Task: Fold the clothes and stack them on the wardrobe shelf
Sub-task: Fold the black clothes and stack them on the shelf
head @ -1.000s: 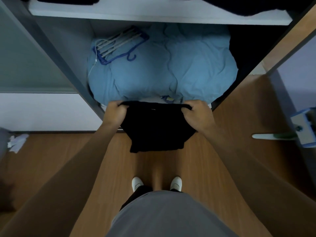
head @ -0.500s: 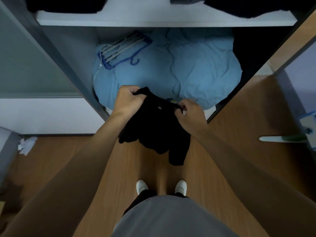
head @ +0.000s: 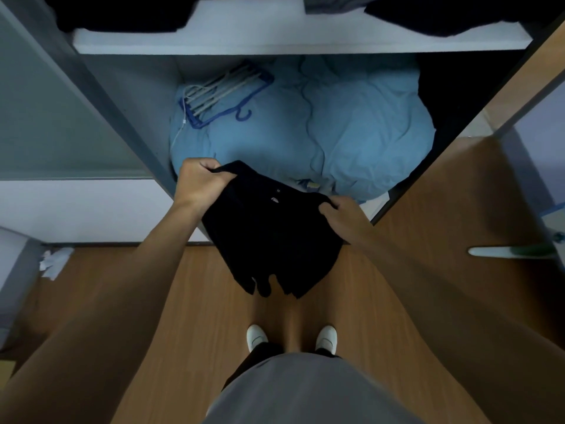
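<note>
- The black garment [head: 275, 234] hangs in the air just in front of the light-blue bedding bundle [head: 351, 130]. Its top edge is stretched between both hands and its lower edge dangles over the wooden floor [head: 198, 301].
- The left hand [head: 198, 185] is clenched on the garment's top corner, at the bundle's front left edge.
- The right hand [head: 342, 218] has its fingers curled round the opposite top corner, lower and nearer the person than the bundle's front.
- A small pale mark shows on the dark cloth near its top edge; what it is cannot be told.
- The bundle fills the wardrobe's lower compartment.
- A set of blue and white hangers [head: 223, 93] lies on the bundle's back left part.
- The white wardrobe shelf [head: 275, 41] runs straight above the bundle.
- On the shelf, a dark pile [head: 122, 16] lies above the bundle's left side and another dark heap [head: 452, 16] above its right, with a grey piece [head: 330, 4] between them.
- A grey upright panel [head: 101, 96] stands to the left of the bundle, and a wood-coloured door [head: 458, 194] stands open to its right.
- A small yellowish tag [head: 312, 185] peeps out at the bundle's front edge, just above the garment.
- Crumpled white paper [head: 55, 263] lies on the floor, well to the left of the bundle.
- Two white shoes [head: 256, 336] stand on the floor, well in front of the bundle and below the garment's hem.
</note>
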Demonstrator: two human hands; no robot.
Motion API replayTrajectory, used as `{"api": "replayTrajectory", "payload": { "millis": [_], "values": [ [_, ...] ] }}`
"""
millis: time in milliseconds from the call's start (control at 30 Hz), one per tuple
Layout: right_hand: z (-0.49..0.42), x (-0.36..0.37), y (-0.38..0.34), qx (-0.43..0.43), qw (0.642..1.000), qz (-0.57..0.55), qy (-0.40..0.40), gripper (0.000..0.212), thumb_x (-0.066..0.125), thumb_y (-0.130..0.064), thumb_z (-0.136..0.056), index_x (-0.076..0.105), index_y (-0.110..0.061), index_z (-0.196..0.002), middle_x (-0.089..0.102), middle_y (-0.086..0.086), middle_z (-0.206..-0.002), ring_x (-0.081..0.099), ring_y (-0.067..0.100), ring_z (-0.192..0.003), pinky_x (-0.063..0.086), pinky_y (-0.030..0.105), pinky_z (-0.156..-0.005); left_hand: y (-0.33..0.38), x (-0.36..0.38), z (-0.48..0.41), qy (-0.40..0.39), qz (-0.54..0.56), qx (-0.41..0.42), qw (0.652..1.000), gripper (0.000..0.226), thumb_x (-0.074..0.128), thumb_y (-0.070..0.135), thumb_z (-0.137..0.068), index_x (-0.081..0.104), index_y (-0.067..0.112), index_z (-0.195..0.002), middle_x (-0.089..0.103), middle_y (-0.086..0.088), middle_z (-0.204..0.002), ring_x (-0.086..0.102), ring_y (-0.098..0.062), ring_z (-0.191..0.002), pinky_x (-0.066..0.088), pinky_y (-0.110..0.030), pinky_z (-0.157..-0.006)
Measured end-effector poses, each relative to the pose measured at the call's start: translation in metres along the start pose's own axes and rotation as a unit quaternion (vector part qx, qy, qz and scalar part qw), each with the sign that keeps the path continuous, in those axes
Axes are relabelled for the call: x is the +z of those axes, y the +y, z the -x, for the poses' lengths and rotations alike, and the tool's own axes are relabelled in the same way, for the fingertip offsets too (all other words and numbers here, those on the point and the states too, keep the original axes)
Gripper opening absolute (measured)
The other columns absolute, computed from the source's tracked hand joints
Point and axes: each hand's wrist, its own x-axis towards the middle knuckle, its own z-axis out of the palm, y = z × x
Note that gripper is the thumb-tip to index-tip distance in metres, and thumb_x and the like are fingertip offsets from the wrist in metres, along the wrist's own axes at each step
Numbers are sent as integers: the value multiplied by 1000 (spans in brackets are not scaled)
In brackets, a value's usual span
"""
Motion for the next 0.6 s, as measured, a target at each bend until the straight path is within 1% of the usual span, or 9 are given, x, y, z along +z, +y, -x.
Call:
{"api": "replayTrajectory", "payload": {
  "millis": [67,133,200,267,300,367,433,533,600],
  "values": [
    [0,-4,2,-31,998,35,33,34,53,-31,-88,42,-20,-57,47,-5,-54,41,2,-48,32,30,-54,-9,-4,-1,-12,3,-16,1000,26,75,20,-68,52,12,-58,39,-5,-58,37,-17,-55,28,-23,-45],
    [0,-15,-1,-48,998,26,27,36,59,-30,-90,47,-17,-58,46,-2,-54,41,3,-48,31,29,-53,-22,-8,-2,-32,1,-44,999,28,81,23,-69,55,13,-64,45,-6,-64,43,-18,-60,33,-26,-54],
    [6,-29,-8,-12,995,-77,-67,33,67,-34,-91,60,-15,-65,54,-2,-56,50,6,-50,36,23,-50,-34,-15,-3,-43,0,-81,996,36,89,32,-63,59,14,-70,53,-7,-69,51,-17,-65,39,-27,-60],
    [12,-46,-17,30,969,-172,-173,21,70,-33,-91,69,-19,-74,64,-4,-65,59,7,-56,43,18,-49,-46,-25,-4,-87,-24,-118,989,49,91,49,-53,64,13,-73,63,-7,-71,60,-16,-65,45,-20,-59],
    [14,-54,-19,33,957,-208,-200,15,69,-26,-92,70,-21,-78,66,-4,-69,61,7,-59,45,17,-51,-51,-30,-2,-132,-33,-132,982,57,90,57,-49,68,11,-74,70,-6,-74,67,-16,-67,49,-18,-63],
    [15,-66,-21,29,942,-266,-203,13,62,-8,-92,67,-16,-83,63,-1,-74,60,10,-64,45,20,-55,-61,-37,2,-228,-38,-134,964,69,86,68,-46,78,14,-89,78,-4,-90,74,-19,-84,53,-28,-85],
    [15,-68,-24,20,956,-246,-156,18,55,2,-92,57,-12,-81,57,-3,-67,54,7,-57,40,18,-50,-66,-39,9,-289,-39,-129,948,73,86,69,-47,77,21,-101,77,1,-100,72,-17,-96,52,-29,-93],
    [11,-56,-26,20,988,-151,17,32,55,5,-91,46,-18,-71,50,-10,-56,46,-3,-46,36,14,-45,-64,-30,21,-380,-29,-108,918,36,89,45,-66,73,21,-88,73,4,-86,70,-12,-82,53,-17,-68],
    [9,-48,-22,28,983,-125,128,34,54,8,-86,41,-18,-68,43,-2,-62,42,0,-50,36,19,-51,-57,-15,31,-365,-33,-77,927,21,80,28,-83,67,11,-86,67,0,-78,65,-13,-73,49,-17,-60]
  ]
}}
